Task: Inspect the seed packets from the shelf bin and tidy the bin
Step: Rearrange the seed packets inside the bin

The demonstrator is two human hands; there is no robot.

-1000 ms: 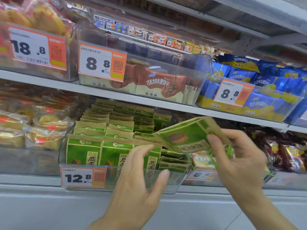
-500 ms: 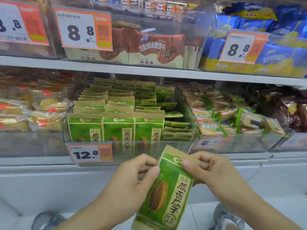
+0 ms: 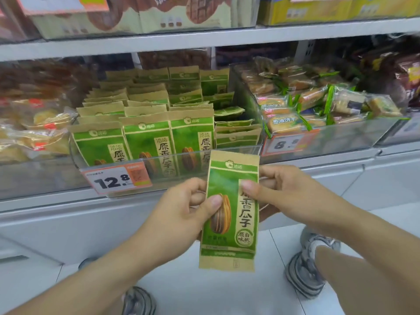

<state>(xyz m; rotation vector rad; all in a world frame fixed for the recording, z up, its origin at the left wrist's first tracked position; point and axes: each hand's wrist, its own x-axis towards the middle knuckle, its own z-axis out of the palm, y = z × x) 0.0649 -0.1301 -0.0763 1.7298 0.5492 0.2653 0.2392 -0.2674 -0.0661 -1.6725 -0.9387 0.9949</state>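
Observation:
A green and tan seed packet (image 3: 229,235) with a sunflower seed picture stands upright in front of the shelf, its printed face towards me. My left hand (image 3: 181,212) pinches its left edge, thumb on the front. My right hand (image 3: 286,196) pinches its right edge the same way. Behind it sits the clear shelf bin (image 3: 227,152) holding several rows of matching seed packets (image 3: 147,137), most upright, with a flat stack at the bin's right side. A 12.8 price tag (image 3: 116,179) hangs on the bin's front.
A clear bin of wrapped biscuits (image 3: 318,105) stands to the right, bagged pastries (image 3: 34,133) to the left. An upper shelf edge (image 3: 204,37) runs above with boxed goods. Below are a grey shelf base, white floor tiles and my shoes (image 3: 304,276).
The packet came out of the bin in my right hand, dropped below the shelf edge, and turned from tilted to upright. My left hand joined in holding it. The view tilted downward.

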